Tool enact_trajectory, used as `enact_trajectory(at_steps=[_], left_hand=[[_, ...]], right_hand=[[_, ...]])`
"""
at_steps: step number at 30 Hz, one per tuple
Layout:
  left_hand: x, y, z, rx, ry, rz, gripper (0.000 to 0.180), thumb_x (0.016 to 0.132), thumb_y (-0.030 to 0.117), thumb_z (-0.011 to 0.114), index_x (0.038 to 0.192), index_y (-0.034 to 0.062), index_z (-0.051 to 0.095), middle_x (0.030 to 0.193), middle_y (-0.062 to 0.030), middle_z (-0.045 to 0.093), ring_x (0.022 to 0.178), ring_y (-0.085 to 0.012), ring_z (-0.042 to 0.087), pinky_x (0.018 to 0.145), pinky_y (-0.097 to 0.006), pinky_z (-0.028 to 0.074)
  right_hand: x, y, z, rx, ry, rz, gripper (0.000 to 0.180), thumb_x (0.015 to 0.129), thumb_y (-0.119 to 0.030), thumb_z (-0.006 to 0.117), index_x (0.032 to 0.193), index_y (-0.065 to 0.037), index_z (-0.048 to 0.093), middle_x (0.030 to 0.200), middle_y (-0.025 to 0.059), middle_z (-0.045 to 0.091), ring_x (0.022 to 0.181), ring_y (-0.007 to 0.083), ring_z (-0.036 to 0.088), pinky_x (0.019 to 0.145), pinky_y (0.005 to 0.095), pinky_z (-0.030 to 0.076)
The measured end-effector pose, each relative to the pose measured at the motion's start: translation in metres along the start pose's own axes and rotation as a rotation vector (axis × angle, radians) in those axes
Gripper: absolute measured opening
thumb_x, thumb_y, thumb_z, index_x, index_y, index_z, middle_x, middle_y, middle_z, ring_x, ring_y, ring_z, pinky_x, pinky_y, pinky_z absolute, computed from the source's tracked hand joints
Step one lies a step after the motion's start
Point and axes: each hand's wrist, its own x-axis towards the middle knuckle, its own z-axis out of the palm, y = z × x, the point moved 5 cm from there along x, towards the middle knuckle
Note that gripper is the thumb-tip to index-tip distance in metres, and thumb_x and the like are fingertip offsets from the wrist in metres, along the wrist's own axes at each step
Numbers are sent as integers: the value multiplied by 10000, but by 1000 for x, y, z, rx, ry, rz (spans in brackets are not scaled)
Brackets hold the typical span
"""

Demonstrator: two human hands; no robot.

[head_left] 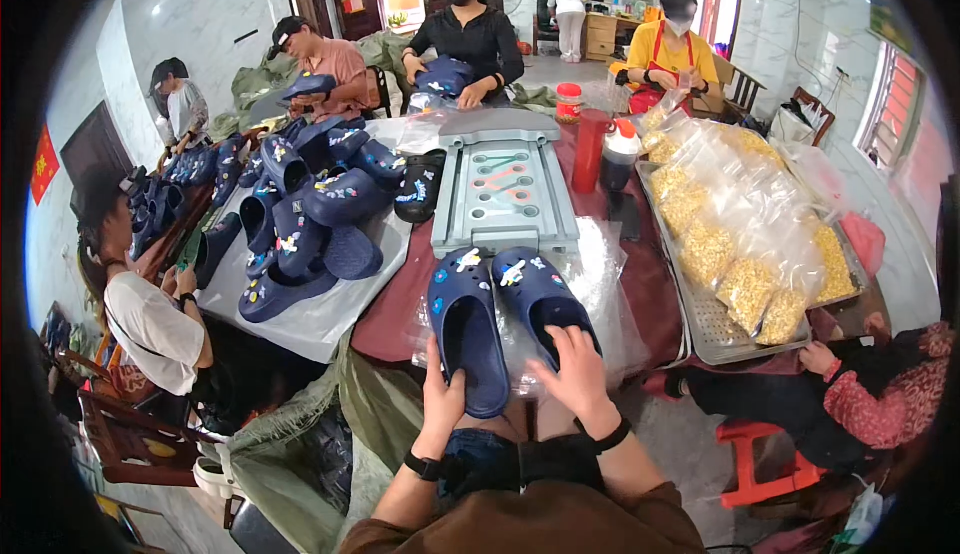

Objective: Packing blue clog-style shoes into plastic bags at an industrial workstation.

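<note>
Two navy blue clogs with coloured charms on their toes lie side by side in front of me, toes pointing away. My left hand (438,401) grips the heel side of the left clog (466,324), thumb near its rim. Around the heel of the right clog (530,289) closes my right hand (574,372), its fingers reaching into the opening. Clear plastic bags (610,294) lie under and beside the pair. Just past the toes is a grey plastic stand (510,194) with slots in its top. A black clog (419,186) rests against its left side.
A heap of navy clogs (310,199) covers white sheeting at left. On the right, a metal tray (700,329) holds bags of yellow kernels (745,289). A red flask (590,149) and a dark bottle (619,154) stand behind. Several co-workers sit around; a red stool (745,464) stands at lower right.
</note>
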Motion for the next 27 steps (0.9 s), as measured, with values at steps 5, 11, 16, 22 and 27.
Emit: enact_trajectory(at_steps=[5,11,16,22,27], left_hand=[[-7,10,-1,-362,9,-125,754,916,-91,504,1608,16,224,1499,-176,490,1323,-229,529,1100,-326,414],[2,45,2,-522,-64,-266,637,946,-89,485,1560,12,349,1428,-134,546,1259,-184,557,1055,-294,436],[21,47,27,-410,-137,-242,523,960,-59,513,1478,-25,452,1274,-99,647,1133,-161,612,1001,-274,462],[34,-14,66,-140,-255,-160,447,971,104,615,1380,-56,531,1172,-231,712,1097,-279,692,950,-371,515],[19,-19,69,387,-151,-38,773,937,209,643,1520,-97,238,1055,-352,682,991,-482,676,816,-493,541]], right_hand=[[-4,10,16,-1,-59,25,377,864,-238,748,1181,-52,668,985,150,660,860,387,651,744,479,539],[-5,23,-6,637,7,339,204,944,-150,692,1102,-22,700,881,50,674,752,131,629,669,309,498],[-4,9,-15,1135,77,445,248,1010,-154,636,1163,38,668,1000,-14,659,860,65,590,777,232,476],[-4,12,-1,1450,224,512,293,1041,-150,595,1272,30,601,1112,21,653,960,70,585,828,246,481],[-20,28,25,1074,63,425,265,1063,-187,562,1227,17,600,1044,3,634,897,77,557,821,260,470]])
